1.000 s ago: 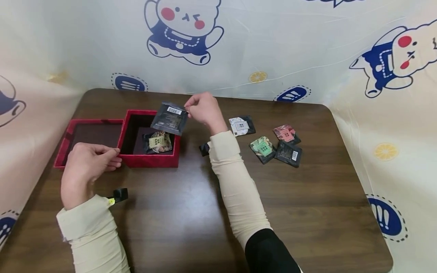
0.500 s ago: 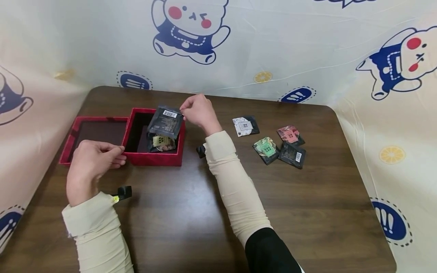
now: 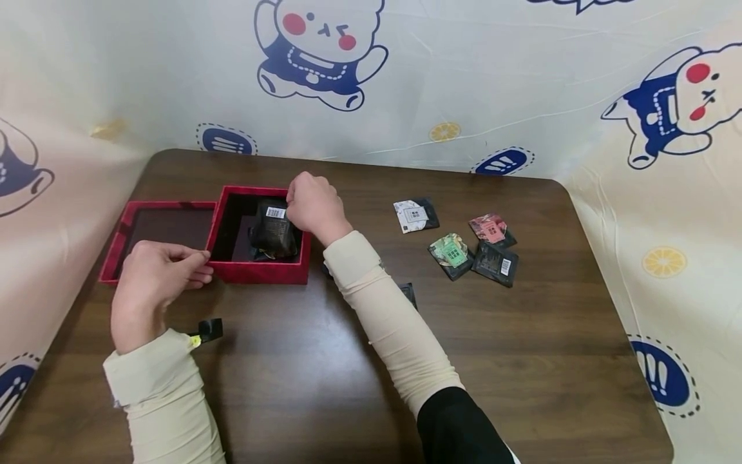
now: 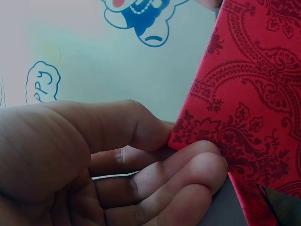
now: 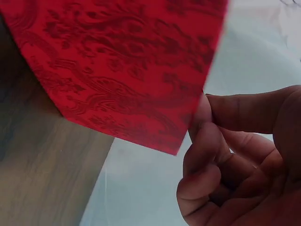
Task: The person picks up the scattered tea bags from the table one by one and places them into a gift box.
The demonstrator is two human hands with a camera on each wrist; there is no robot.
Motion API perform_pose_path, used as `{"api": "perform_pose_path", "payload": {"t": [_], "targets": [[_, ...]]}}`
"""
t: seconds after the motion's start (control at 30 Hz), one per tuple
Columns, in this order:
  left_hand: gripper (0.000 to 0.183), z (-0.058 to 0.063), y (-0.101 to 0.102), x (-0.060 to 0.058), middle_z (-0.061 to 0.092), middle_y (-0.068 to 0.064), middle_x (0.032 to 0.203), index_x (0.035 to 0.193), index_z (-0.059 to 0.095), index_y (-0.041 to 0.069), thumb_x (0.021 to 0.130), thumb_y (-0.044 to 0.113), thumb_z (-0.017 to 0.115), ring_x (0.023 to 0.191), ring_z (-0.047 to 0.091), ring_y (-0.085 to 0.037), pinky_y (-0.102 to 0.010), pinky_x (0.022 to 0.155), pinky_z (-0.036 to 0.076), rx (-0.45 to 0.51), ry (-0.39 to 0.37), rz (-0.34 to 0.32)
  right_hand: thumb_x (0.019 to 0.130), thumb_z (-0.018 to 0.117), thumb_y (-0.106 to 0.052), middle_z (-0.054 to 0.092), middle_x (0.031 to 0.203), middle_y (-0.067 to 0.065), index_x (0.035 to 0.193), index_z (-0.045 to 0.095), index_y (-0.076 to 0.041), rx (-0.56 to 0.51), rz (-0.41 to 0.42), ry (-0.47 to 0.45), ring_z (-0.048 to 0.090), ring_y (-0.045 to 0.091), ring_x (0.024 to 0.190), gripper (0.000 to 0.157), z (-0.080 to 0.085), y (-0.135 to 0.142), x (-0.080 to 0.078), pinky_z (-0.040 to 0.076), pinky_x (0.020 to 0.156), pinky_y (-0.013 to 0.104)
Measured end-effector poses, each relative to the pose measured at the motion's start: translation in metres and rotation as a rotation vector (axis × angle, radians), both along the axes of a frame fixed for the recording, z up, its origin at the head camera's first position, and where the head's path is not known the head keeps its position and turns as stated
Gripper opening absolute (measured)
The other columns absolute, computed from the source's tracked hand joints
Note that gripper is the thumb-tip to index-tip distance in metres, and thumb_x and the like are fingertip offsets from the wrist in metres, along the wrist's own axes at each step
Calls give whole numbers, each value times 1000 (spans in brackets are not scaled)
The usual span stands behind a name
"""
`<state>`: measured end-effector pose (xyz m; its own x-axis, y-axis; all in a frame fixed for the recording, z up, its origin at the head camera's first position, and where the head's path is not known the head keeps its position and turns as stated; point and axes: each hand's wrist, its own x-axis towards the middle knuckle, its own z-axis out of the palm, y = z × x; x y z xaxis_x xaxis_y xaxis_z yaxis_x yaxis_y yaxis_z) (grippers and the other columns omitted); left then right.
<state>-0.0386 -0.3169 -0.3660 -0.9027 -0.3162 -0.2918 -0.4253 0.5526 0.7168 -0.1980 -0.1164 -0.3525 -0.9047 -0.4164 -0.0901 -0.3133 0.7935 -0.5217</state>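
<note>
A red patterned box (image 3: 261,273) stands at the left of the table, its inside dark. My left hand (image 3: 159,274) holds its near left corner, and the left wrist view shows the thumb on the edge with curled fingers (image 4: 202,169) against the wall. Inside the box lies a black sachet (image 3: 275,233), barcode side up, overlapping another sachet beneath it. My right hand (image 3: 315,205) is at the box's right rim, pinching the sachet's edge. From the right wrist, the box wall (image 5: 127,70) hides the thumb and index fingertips and the sachet; the other fingers are curled.
A red lid (image 3: 168,205) lies left of the box, touching it. On the right are a white sachet (image 3: 415,216), a green one (image 3: 451,253), a pink one (image 3: 490,229) and a black one (image 3: 495,263). Another dark sachet (image 3: 408,293) shows partly behind the right forearm.
My right hand has moved left and toward me, lowering the black sachet from above the box into it. The left hand stays at the box corner. A dark sachet beside the right forearm has come into view.
</note>
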Motion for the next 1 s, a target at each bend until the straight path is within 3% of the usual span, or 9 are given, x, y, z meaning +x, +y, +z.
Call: {"api": "perform_pose_path", "payload": {"t": [0.13, 0.33, 0.6, 1.0], "targets": [[39, 0, 0, 1, 73, -23, 97, 122, 67, -10, 101, 23, 63, 76, 75, -23, -17, 62, 56, 1, -6, 1, 94, 64, -19, 53, 63, -2, 68, 59, -15, 115, 34, 69, 50, 14, 57, 26, -3, -7, 6, 45, 45, 27], [37, 1, 0, -1, 74, -22, 95, 121, 67, -10, 101, 21, 64, 75, 74, -23, -20, 63, 57, -11, -7, -6, 94, 65, -22, 46, 55, 0, 63, 54, -13, 144, 59, 91, 42, 13, 49, 35, -3, -11, 10, 41, 41, 24], [37, 2, 0, -1, 75, -19, 91, 120, 68, -10, 101, 22, 64, 75, 75, -23, -15, 61, 54, -4, -8, -9, 94, 66, -25, 52, 58, 0, 66, 59, -15, 158, 61, 87, 48, 14, 51, 30, -5, -13, 10, 43, 42, 24], [39, 2, 1, -1, 74, -21, 96, 122, 67, -10, 101, 23, 64, 77, 75, -24, -17, 62, 55, -4, -15, -7, 94, 68, -28, 65, 79, -5, 83, 71, -18, 114, 28, 62, 59, 14, 67, 14, -2, -8, 7, 48, 49, 26]]}}
